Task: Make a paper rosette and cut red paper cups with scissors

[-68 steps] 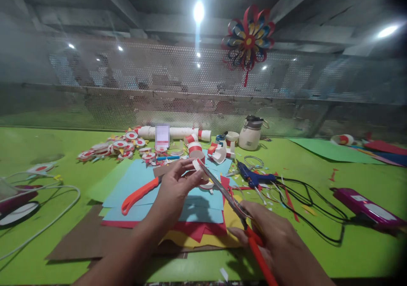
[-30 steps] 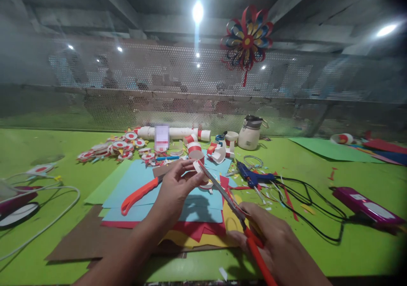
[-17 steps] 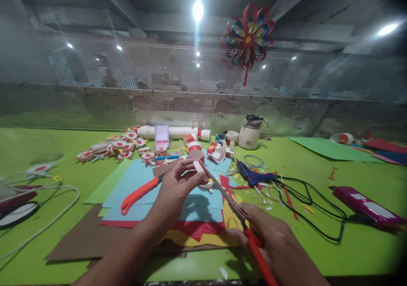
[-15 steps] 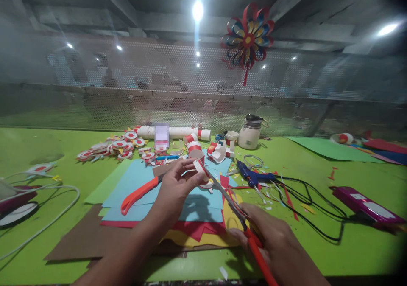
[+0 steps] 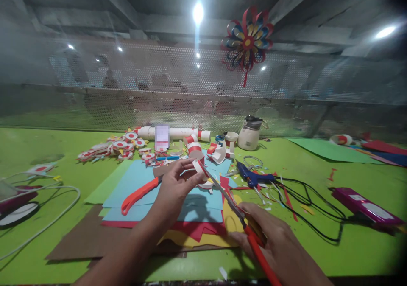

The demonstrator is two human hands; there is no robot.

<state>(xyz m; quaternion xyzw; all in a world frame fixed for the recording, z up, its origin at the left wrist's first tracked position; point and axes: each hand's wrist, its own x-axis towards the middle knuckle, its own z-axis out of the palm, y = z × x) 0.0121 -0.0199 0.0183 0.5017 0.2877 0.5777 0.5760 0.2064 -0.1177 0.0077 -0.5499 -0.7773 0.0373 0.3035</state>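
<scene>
Cutting step in hand. Left hand (image 5: 173, 188) pinches white-and-red paper ring (image 5: 199, 167) above blue sheets (image 5: 140, 188), counter middle. Right hand (image 5: 276, 245), at 4 o'clock from ring, grips red scissors (image 5: 237, 218), blades biting ring edge. Next move likely needs steady squeeze, slow ring turn.

A blue hot-glue gun (image 5: 252, 176) lies right of centre on the bright green table (image 5: 365, 243), its black cord (image 5: 318, 211) looping toward a magenta flat device (image 5: 365, 207) at the right. Beyond it stands a white kettle-like jug (image 5: 250, 135). Far left of the jug lies a long white tube (image 5: 174, 132), beside a heap of red-and-white paper discs (image 5: 111, 148). A red, blue and yellow paper pinwheel (image 5: 248, 40) hangs on the perforated metal screen (image 5: 127, 78).
</scene>
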